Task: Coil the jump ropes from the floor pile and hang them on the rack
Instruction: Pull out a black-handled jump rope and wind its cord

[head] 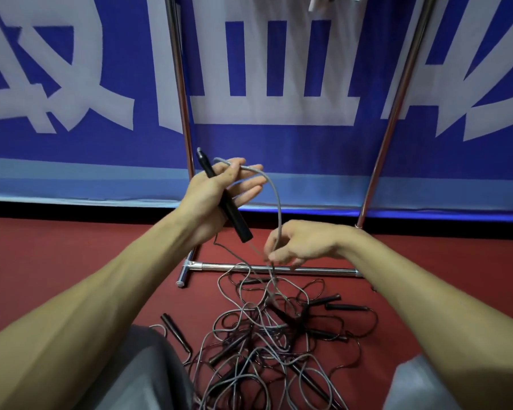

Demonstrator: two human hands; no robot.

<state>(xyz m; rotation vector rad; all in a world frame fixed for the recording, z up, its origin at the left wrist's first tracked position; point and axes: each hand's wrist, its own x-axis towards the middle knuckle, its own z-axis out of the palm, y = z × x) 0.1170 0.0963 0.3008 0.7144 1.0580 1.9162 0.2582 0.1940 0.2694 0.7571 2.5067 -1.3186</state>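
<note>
Two hands [211,190] [299,241] on one rope [276,192], over pile's [264,329] far edge

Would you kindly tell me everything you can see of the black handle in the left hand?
The handle is a slim, matte black rod, plastic or rubber by its look, with a narrower tip at its upper end. It tilts, tip up-left, lower end down-right, above the floor. The left hand holds its middle, hiding that part. A grey cord arcs from that hand to the right hand, which pinches it.
</note>
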